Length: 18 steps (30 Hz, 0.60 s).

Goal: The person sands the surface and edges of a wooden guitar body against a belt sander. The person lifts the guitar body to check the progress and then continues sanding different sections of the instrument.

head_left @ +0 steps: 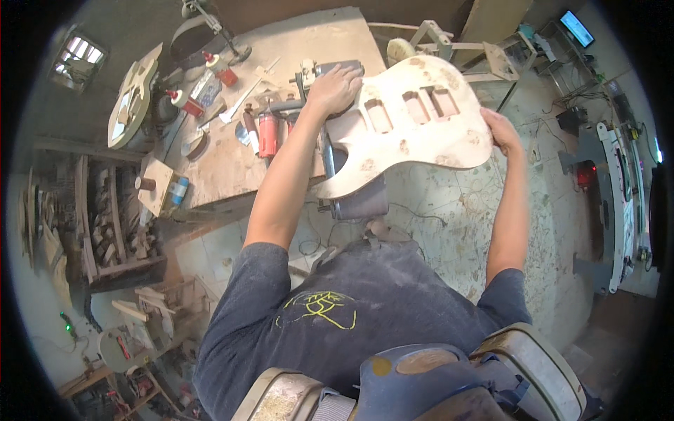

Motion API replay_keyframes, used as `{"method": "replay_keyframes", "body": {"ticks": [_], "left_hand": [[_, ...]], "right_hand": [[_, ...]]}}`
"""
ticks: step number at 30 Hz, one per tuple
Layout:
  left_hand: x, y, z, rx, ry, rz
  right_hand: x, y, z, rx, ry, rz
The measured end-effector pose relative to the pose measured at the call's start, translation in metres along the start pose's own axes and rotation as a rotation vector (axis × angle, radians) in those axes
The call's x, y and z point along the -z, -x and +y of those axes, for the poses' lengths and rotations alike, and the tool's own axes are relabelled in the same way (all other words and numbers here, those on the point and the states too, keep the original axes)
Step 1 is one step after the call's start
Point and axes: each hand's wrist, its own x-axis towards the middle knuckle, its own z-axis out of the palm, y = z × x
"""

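Note:
A pale wooden electric guitar body (421, 133) lies tilted in front of me, past the workbench's right edge. It has several rectangular cut-outs and brownish patches. My left hand (337, 88) is closed over its upper horn, with the fingers together; part of the grip is hidden. At the far right my right hand (498, 130) grips the body's rounded end, thumb on the near face and fingers mostly hidden behind. Below the body, a dark grey cylinder (361, 203) of what looks like a belt sander shows. Another dark part of the machine sits by my left fingers.
On the wooden workbench (239, 172) lie a red tool (267, 133), two red-and-white bottles and a lamp (196, 35). Another guitar body (133, 98) stands at left. Wood scraps fill a rack (119, 231). Cables cross the tiled floor (456, 217); a wooden frame stands beyond.

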Motion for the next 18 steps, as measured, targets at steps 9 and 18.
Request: {"method": "replay_keyframes", "body": {"ticks": [9,18], "left_hand": [[-0.014,-0.042,0.008,0.05,0.045,-0.038],[-0.026,-0.055,0.01,0.09,0.016,0.059]], "right_hand": [[0.035,-0.045,0.0,-0.049,0.101,-0.081],[0.047,-0.08,0.004,-0.03,0.076,-0.064]]}}
